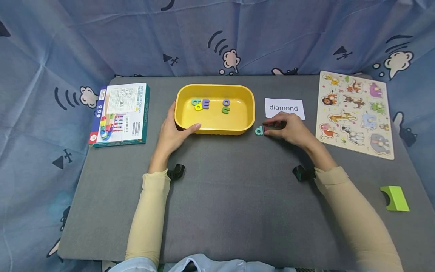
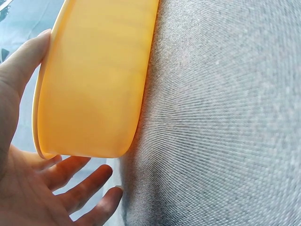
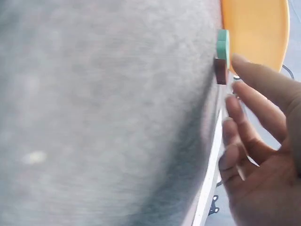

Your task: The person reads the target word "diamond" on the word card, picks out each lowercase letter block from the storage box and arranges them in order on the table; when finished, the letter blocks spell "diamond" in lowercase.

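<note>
- Two letter pieces are laid on the grey table (image 1: 231, 189), near the right end of the yellow plastic tray (image 1: 214, 132) and on the near side of the word card (image 1: 284, 108) printed "diamond".
- The teal letter d (image 1: 261, 130) is set down just beside the dark red letter (image 3: 220, 72), whose shape is too hidden to be read.
- The dark red letter is flanked by the bent thumb and forefinger of the right hand (image 1: 289, 130), parted by about its width; whether it is pinched or merely touched cannot be told.
- The tray's left end is held by the left hand (image 1: 168, 136), with the thumb laid at the rim and the other fingers spread along the end wall.
- Five letters are seen inside the tray: a teal one (image 1: 194, 102), a yellow one (image 1: 195, 108), a purple m (image 1: 205, 104), a purple o (image 1: 224, 102) and a green n (image 1: 225, 108).
- By that count, the laying-out is judged to be at an early stage, with the larger share left undone.
</note>
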### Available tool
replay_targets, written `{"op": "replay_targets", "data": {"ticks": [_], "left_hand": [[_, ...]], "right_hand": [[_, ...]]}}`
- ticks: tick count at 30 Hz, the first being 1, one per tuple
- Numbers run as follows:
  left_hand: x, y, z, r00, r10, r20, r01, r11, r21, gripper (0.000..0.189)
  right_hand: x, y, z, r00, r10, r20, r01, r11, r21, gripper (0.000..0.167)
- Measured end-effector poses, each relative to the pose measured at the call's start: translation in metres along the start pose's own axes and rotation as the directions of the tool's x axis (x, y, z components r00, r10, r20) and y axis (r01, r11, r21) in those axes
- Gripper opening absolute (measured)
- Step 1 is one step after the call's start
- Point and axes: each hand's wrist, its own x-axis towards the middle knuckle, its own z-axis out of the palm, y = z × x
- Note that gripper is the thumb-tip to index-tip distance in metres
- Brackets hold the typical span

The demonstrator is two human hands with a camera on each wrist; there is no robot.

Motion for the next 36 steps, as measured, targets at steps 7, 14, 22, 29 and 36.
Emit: {"op": "replay_targets", "data": {"ticks": [7,14,22,29,36], "left_hand": [[0.0,-0.001,0.0,1.0,0.004,0.003,-0.004,1.0,-0.002,0.118],[0.0,-0.001,-0.001,1.0,0.002,0.002,-0.002,1.0,-0.003,0.118],[-0.001,0.001,-0.001,1.0,0.002,0.0,-0.002,1.0,0.003,0.117],[-0.001,0.002,-0.001,1.0,-0.01,0.008,0.01,1.0,0.005,0.117],[0.0,0.002,-0.001,1.0,-0.013,0.012,0.013,1.0,0.0,0.117]], "right_hand": [[0.01,-0.026,-0.008,0.991,-0.03,-0.133,0.038,0.998,0.053,0.027],[0.03,-0.061,-0.005,0.984,-0.069,-0.166,0.092,0.987,0.132,0.029],[0.055,-0.092,0.013,0.997,-0.057,-0.059,0.067,0.983,0.174,0.036],[0.08,-0.108,0.037,0.998,-0.06,-0.003,0.06,0.986,0.157,0.041],[0.099,-0.12,0.055,0.998,-0.048,0.047,0.042,0.992,0.121,0.044]]}}
